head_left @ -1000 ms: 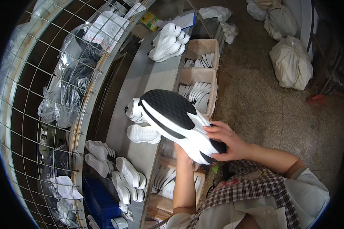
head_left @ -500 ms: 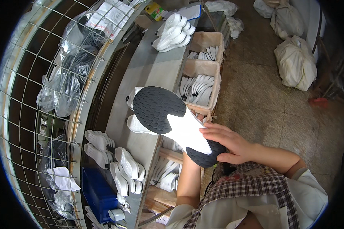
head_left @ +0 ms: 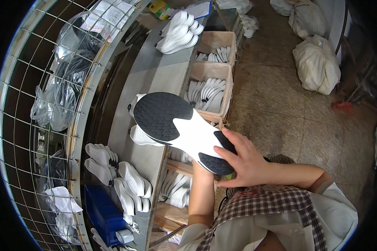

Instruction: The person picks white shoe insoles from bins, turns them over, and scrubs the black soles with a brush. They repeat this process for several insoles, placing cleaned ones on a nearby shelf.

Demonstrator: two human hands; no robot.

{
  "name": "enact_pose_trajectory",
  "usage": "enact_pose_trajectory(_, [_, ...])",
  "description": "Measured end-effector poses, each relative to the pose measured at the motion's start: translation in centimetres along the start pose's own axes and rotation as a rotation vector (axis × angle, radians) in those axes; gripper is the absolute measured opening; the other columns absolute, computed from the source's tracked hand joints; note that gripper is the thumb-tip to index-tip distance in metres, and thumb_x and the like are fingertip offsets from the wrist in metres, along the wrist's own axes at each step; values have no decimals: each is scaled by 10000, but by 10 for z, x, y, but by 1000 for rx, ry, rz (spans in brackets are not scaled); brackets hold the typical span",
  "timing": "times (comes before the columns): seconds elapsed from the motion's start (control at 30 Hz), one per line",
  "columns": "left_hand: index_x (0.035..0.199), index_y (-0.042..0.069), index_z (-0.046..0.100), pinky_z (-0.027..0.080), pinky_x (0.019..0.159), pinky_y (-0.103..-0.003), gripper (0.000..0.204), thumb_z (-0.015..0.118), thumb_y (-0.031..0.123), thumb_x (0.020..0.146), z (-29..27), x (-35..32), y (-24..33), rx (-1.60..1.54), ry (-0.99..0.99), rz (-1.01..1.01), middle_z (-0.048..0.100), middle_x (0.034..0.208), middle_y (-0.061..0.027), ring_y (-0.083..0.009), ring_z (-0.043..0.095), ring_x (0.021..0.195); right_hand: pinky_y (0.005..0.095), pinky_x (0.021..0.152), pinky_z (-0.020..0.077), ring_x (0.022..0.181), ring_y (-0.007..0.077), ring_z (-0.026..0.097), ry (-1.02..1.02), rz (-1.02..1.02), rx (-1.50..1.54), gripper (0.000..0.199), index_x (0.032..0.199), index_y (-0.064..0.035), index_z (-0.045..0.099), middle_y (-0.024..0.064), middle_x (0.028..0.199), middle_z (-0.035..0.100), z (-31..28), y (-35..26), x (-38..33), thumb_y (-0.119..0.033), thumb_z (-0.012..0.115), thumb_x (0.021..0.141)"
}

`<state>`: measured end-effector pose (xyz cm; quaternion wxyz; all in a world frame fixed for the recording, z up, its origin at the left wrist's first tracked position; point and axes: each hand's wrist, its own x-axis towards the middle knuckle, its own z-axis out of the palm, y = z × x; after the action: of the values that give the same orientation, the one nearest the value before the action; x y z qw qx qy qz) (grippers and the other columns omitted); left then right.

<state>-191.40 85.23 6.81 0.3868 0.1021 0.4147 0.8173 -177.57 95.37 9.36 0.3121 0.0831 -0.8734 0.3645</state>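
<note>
A white shoe sole (head_left: pixel 197 133) with black tread pads at forefoot and heel is held up in front of me, tread toward the camera. My right hand (head_left: pixel 245 161) is at its heel end, fingers spread over the side and tread, thumb below the heel. My left forearm (head_left: pixel 202 192) runs up behind the sole; the sole hides my left hand, which appears to support it from behind. Beyond the toe end, other white soles (head_left: pixel 143 136) lie on the grey bench (head_left: pixel 155 79).
Stacked white soles (head_left: pixel 180 35) stand at the bench's far end, more (head_left: pixel 132 180) near a blue bin (head_left: pixel 102 213). Below the right edge are crates (head_left: pixel 228 90) of soles. A wire mesh (head_left: pixel 67 100) borders the left. White sacks (head_left: pixel 316 65) sit on the floor (head_left: pixel 276 108).
My right hand's fingers have spread and shifted around the heel, showing another black pad near its edge. The sole has moved slightly left in view, along with the surroundings.
</note>
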Motion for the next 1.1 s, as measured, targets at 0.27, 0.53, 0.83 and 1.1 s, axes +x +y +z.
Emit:
enact_pose_trajectory(0.27, [1221,68,492,521,818,-379,388,472,343,948,-9,14,4,-651,-303,248,586,1025,-100,-232,571,931,411,1041,328,1259,287,409,442,679,1407,796,1390,-49,347,158,1352,432,-8,37,-3,-429,629,750])
enact_pose_trajectory(0.53, [1211,103,514,345,687,-271,400,537,344,893,-1,9,24,-672,-220,259,559,1194,-31,-133,505,910,406,977,395,1205,237,474,640,734,1557,726,1384,-114,368,86,1346,466,-21,53,-3,-514,470,787])
enact_pose_trajectory(0.83, [1221,90,516,372,714,-278,414,541,339,892,-14,7,28,-550,-302,245,559,1199,-32,-148,512,932,382,1002,377,1224,229,462,510,782,1607,737,1386,-97,361,90,1355,461,-5,54,-8,-477,504,771])
enact_pose_trajectory(1.1, [1213,43,505,414,735,-312,434,538,344,903,-30,-6,30,-515,-238,284,568,1018,-74,-173,520,928,362,1040,326,1237,235,428,445,774,1675,758,1386,-14,308,122,1351,434,14,51,-6,-338,575,754])
